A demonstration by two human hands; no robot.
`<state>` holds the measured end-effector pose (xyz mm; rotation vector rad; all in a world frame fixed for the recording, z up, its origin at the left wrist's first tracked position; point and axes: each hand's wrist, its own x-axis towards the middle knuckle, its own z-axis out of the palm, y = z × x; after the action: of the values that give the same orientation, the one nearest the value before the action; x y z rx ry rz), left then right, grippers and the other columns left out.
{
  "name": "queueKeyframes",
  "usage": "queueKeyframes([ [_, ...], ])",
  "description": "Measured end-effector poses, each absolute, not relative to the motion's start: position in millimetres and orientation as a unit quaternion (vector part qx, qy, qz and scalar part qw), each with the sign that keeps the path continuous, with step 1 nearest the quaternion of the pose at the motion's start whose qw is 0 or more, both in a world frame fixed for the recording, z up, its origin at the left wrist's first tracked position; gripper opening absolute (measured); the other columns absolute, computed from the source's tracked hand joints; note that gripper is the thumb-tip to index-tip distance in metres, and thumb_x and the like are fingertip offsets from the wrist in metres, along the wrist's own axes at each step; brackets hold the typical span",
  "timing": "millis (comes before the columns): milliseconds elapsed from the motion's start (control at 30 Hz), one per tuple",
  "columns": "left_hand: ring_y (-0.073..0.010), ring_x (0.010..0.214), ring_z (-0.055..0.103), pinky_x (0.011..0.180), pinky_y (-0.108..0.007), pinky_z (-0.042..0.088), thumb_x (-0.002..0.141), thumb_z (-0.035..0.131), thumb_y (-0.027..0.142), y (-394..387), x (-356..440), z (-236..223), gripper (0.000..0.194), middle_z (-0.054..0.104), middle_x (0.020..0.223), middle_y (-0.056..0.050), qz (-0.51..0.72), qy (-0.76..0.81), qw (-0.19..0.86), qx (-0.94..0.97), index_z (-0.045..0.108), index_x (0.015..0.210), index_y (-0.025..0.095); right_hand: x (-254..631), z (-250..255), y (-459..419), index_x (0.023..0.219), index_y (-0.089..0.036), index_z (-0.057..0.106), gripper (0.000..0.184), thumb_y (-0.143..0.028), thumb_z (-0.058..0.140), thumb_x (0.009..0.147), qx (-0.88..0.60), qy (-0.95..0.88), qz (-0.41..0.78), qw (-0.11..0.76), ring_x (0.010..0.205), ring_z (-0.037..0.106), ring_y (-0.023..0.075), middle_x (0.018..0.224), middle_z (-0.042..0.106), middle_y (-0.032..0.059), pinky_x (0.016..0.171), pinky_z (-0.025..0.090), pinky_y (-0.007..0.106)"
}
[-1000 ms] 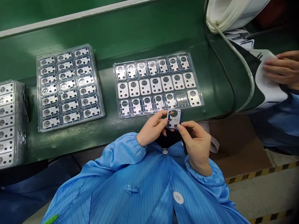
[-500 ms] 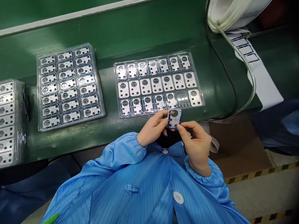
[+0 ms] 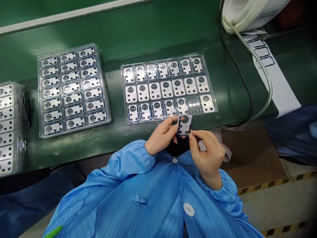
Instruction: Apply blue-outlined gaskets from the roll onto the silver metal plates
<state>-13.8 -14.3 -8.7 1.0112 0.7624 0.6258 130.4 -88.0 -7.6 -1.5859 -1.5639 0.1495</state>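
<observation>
A small silver metal plate with a blue edge, one large round hole and smaller dark holes is held just past the bench's front edge. My left hand grips it by its left side between thumb and fingers. The thumb and forefinger of my right hand pinch together at its lower right corner. Beyond my hands lies a clear plastic tray of similar plates in three rows. One pocket in the front row holds no plate.
A stack of filled trays stands left on the green bench, with another stack at the far left. At upper right are a roll of white strip, a clear tube and a black cable. A cardboard box sits below.
My right hand's fingertips have shifted slightly at the plate's lower right corner, and its wrist has turned a little. My left hand keeps the plate in nearly the same place.
</observation>
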Motion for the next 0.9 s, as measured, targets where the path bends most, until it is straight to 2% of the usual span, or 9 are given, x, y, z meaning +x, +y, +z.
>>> queueKeyframes([
  [167,-0.0129,0.072,0.065,0.054,-0.019,0.048,0.096,0.046,0.027,-15,-13,-10,0.035,0.068,0.083,-0.006,0.299,0.354,0.759,0.458,0.051,0.128,0.013,134,-8,-93,0.106,-0.024,0.07,0.022,-0.015,0.06,0.089,-0.624,-0.67,0.017,0.402,0.088,0.072,0.0217,0.096,0.075,0.0077,0.08,0.059,0.037],
  [367,-0.0138,0.075,0.067,0.054,-0.019,0.048,0.093,0.054,0.036,-16,-12,-13,0.038,0.07,0.092,-0.007,0.322,0.359,0.758,0.44,0.053,0.125,0.016,134,-7,-96,0.114,-0.026,0.07,0.029,-0.014,0.058,0.09,-0.632,-0.691,-0.007,0.351,0.089,0.071,0.0219,0.1,0.075,0.0076,0.081,0.057,0.037],
  [533,-0.0144,0.079,0.067,0.055,-0.02,0.05,0.092,0.057,0.041,-17,-11,-13,0.039,0.07,0.099,-0.009,0.335,0.359,0.76,0.427,0.053,0.122,0.016,130,-7,-96,0.125,-0.026,0.066,0.035,-0.015,0.054,0.094,-0.634,-0.691,0.004,0.346,0.095,0.069,0.0223,0.105,0.072,0.0093,0.084,0.056,0.037],
  [800,-0.0121,0.076,0.065,0.055,-0.019,0.05,0.093,0.056,0.038,-17,-10,-13,0.037,0.07,0.1,-0.009,0.352,0.358,0.758,0.417,0.052,0.122,0.015,125,-10,-96,0.137,-0.026,0.055,0.045,-0.014,0.052,0.094,-0.63,-0.706,0.003,0.324,0.101,0.065,0.0238,0.112,0.065,0.0118,0.085,0.055,0.038],
  [900,-0.0121,0.076,0.065,0.055,-0.019,0.05,0.093,0.056,0.037,-17,-10,-13,0.036,0.07,0.098,-0.009,0.359,0.359,0.76,0.406,0.051,0.122,0.015,124,-14,-94,0.135,-0.026,0.056,0.044,-0.013,0.053,0.093,-0.633,-0.69,0.02,0.349,0.092,0.065,0.0208,0.114,0.061,0.0123,0.083,0.055,0.037],
])
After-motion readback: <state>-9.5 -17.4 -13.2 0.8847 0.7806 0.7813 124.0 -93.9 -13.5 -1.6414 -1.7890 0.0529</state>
